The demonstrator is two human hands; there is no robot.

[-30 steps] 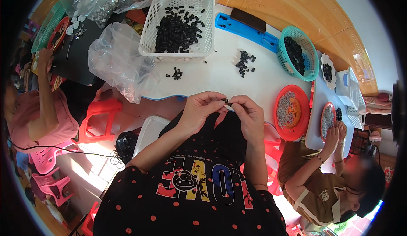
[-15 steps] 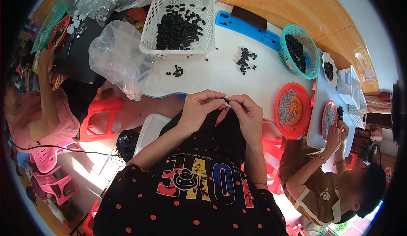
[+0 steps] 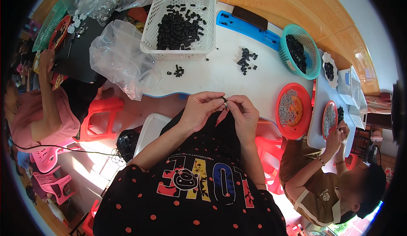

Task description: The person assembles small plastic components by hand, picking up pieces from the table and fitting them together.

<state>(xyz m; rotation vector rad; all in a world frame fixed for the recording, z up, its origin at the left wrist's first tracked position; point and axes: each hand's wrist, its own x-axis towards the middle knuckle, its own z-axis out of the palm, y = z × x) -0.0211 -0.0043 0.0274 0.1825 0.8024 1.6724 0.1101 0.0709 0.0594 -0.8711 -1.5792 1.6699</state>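
Both hands meet in front of my body, just short of the white table's [image 3: 203,77] near edge. My left hand [image 3: 201,110] pinches a small black piece [image 3: 222,99] between thumb and fingertips. Close against it, my right hand [image 3: 241,110] has thumb and index finger pressed together at the piece's end; what sits between them is too small to make out. Beyond my hands lie two loose groups of black pieces, a small one [image 3: 178,71] to the left and a bigger one [image 3: 246,61] to the right. A red plate [image 3: 282,127] with grey screw-like parts [image 3: 289,108] is at my right.
A white basket [image 3: 178,54] of black pieces stands at the back, beside a clear plastic bag [image 3: 123,57]. Farther right are a blue tray [image 3: 241,29] with a dark bar and a teal basket [image 3: 314,62]. People sit working at both sides, among red stools [image 3: 101,117].
My right hand has shifted slightly and its fingertips have drawn closer together at the end of the black piece. My left hand keeps its pinch.
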